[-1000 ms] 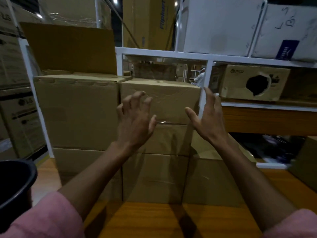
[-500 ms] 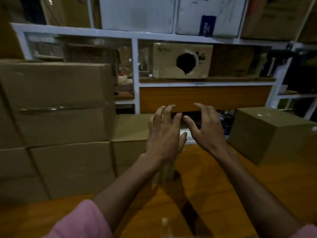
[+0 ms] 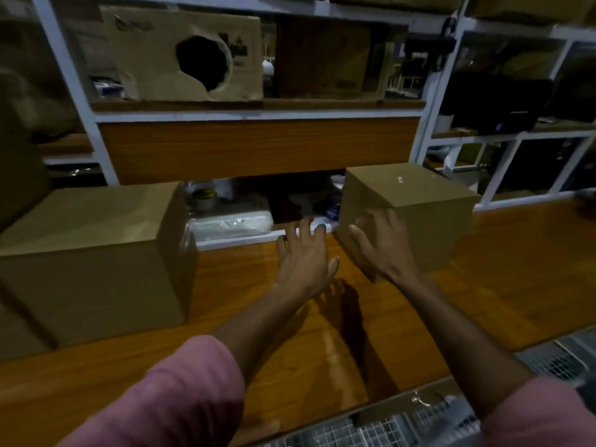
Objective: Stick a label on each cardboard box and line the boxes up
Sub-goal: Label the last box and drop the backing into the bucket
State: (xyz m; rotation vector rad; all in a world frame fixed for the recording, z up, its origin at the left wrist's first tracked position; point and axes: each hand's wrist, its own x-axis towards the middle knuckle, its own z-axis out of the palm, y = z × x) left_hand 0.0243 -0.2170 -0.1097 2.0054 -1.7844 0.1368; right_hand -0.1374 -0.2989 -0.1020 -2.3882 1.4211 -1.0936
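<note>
A single brown cardboard box (image 3: 416, 201) stands turned at an angle on the wooden table (image 3: 516, 279), right of centre. My right hand (image 3: 380, 246) is spread open in front of the box's near left face; whether it touches I cannot tell. My left hand (image 3: 304, 256) is open with fingers apart, hovering over the table just left of that box. Another cardboard box (image 3: 93, 253) sits at the left, the end of a stack that runs out of view. No label is visible in either hand.
A white metal shelf (image 3: 258, 116) behind the table carries a torn carton with a round hole (image 3: 190, 56) and other boxes. A plastic-wrapped packet (image 3: 232, 224) lies under the shelf between the two boxes. A wire mesh tray (image 3: 435, 417) lies at the near right.
My view has swung right, away from the stacked boxes. Both hands have moved right and forward, and the right hand has reached the angled box's near face.
</note>
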